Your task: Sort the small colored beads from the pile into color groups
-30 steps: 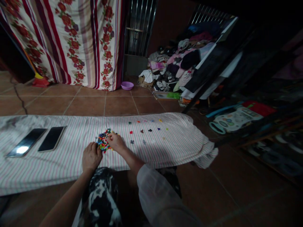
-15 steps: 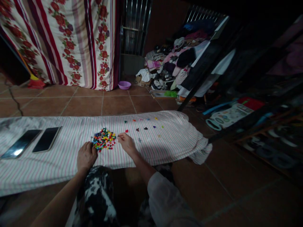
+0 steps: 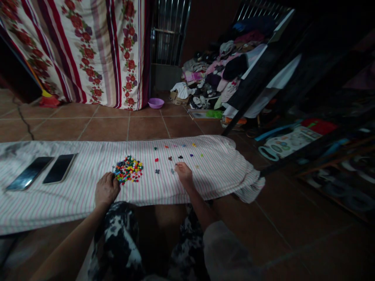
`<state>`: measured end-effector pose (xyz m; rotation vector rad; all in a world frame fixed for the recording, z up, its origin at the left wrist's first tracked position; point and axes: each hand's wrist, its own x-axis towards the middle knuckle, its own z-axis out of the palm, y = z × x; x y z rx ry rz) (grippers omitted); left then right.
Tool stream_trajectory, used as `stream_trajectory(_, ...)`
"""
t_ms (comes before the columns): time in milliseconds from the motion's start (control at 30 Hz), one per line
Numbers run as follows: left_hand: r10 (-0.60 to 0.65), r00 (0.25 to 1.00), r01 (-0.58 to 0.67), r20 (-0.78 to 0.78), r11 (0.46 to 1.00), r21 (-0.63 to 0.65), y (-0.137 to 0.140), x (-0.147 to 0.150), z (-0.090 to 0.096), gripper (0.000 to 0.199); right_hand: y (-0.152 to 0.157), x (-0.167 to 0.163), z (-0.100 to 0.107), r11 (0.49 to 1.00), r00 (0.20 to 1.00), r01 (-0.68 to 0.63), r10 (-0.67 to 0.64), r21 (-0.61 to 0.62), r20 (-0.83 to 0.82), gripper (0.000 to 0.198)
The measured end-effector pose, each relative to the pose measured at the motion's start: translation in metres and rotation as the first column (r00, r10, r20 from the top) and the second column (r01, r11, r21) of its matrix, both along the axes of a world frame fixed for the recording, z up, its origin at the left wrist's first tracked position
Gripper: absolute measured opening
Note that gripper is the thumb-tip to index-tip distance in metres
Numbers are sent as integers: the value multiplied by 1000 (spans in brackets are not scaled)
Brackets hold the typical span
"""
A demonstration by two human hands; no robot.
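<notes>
A heap of small many-coloured beads (image 3: 129, 170) lies on a striped cloth (image 3: 88, 195). My left hand (image 3: 107, 189) rests palm down at the heap's left edge, its fingers loosely laid out and touching the nearest beads. Farther right, my right hand (image 3: 184, 172) is over the small sorted groups, thumb and fingertips pinched together. Whatever is in that pinch is too small to make out. Close to its fingertips are a pale grey group (image 3: 172, 171) and a black group (image 3: 180, 157). A darker grey group (image 3: 157, 171) sits between the heap and this hand. Red beads (image 3: 156, 159) and brown beads (image 3: 170, 158) lie just behind.
Two phones (image 3: 60, 168) lie on the cloth at the left. More small groups, such as yellow beads (image 3: 193, 144), line the back right. Beyond, on the tiled floor, stand a purple basin (image 3: 156, 103) and a heap of clothes (image 3: 222, 72). A dark post (image 3: 243, 105) rises at right.
My right hand has moved right, from the heap's edge to the sorted groups, uncovering the darker grey group. My left hand stays beside the heap. The view has shifted slightly.
</notes>
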<state>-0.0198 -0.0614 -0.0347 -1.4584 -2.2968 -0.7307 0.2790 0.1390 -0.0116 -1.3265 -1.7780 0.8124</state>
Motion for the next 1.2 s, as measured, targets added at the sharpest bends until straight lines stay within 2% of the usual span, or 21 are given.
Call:
stream_trajectory(100, -2, 1000, 2, -2, 1000, -9, 0, -1, 0, 28, -5, 6, -2, 1000, 998, 12, -13, -15, -59, 20)
stream_trajectory(233, 4, 1000, -4, 11, 1000, -4, 0, -1, 2, 27, -12, 7, -1, 998, 998, -56, 55, -17, -41, 19)
stream_trajectory(333, 5, 1000, -4, 11, 1000, -8, 0, 0, 3, 28, -15, 5, 4, 995, 995, -95, 94, 16, 39, 20)
stream_trajectory(500, -12, 999, 11, -32, 1000, -28, -1, -1, 3, 31, -24, -3, 6, 966, 957, -200, 157, 161, 242, 22)
stream_trajectory(700, -16, 999, 15, -33, 999, -32, -1, -1, 2, 32, -47, -29, -1, 943, 866, -329, 280, 51, 413, 24)
stream_trajectory(967, 6, 1000, -6, -13, 1000, -16, 0, -1, -1, 31, -52, -53, -5, 967, 824, -253, 222, -11, 521, 21)
stream_trajectory(1200, 9, 1000, -9, -11, 999, -33, 0, 0, 0, 32, -48, -57, -17, 973, 888, -220, 167, 76, 428, 17)
